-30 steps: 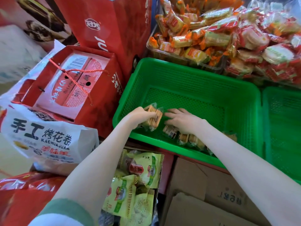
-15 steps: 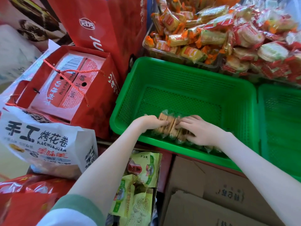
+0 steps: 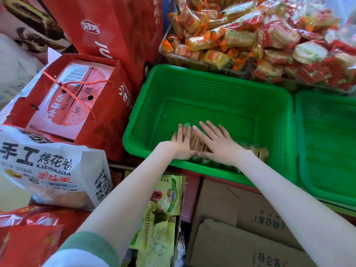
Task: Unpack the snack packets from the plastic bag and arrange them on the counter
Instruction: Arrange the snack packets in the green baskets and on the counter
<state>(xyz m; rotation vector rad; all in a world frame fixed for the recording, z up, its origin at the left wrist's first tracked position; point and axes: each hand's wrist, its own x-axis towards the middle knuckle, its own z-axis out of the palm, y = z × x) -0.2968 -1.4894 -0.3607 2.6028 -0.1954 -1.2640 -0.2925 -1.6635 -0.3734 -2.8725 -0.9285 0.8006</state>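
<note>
The green basket (image 3: 212, 87) held a row of snack packets (image 3: 197, 143) on its floor against the near wall. The left hand (image 3: 181, 144) and the right hand (image 3: 218, 146) lay flat on that row, fingers straight and spread, pressing down and gripping nothing. One second earlier the left hand had pinched a single packet beside the row; that packet had since joined the row, so this placement appeared complete.
</note>
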